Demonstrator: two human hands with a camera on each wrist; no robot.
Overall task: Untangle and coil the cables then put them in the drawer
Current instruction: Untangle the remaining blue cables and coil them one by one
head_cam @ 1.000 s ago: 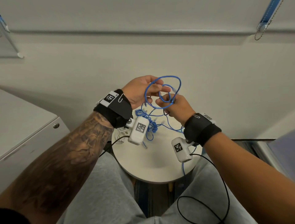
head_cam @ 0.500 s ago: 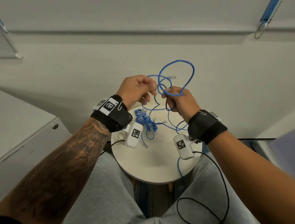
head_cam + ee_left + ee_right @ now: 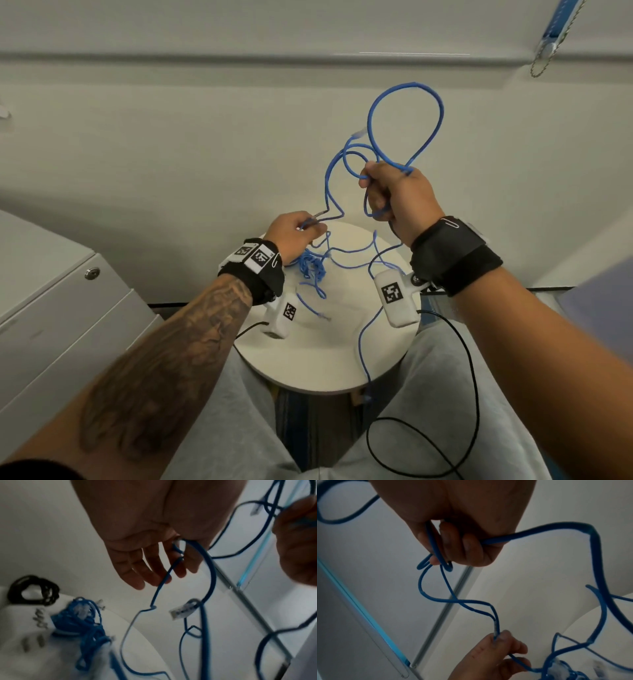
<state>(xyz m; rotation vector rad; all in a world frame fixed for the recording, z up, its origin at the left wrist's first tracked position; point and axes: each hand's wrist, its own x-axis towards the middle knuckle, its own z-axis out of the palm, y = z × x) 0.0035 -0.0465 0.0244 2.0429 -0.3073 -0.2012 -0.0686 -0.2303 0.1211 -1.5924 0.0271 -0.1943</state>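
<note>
Round white bench [image 3: 318, 363] sat between the knees at 6 o'clock. On it, a blue tangle [image 3: 311, 269] lay toward 10 o'clock, with a black coil [image 3: 32, 589] beside it in the left wrist view. Left hand [image 3: 294, 234] hovered over the bench's far edge, pinching a blue cable [image 3: 406, 116] between thumb and fingertips. Right hand [image 3: 399, 198] was raised higher at 1 o'clock, fist closed round several loops of that cable; one large loop stood above it. Cabinet [image 3: 51, 308] at 9 o'clock.
</note>
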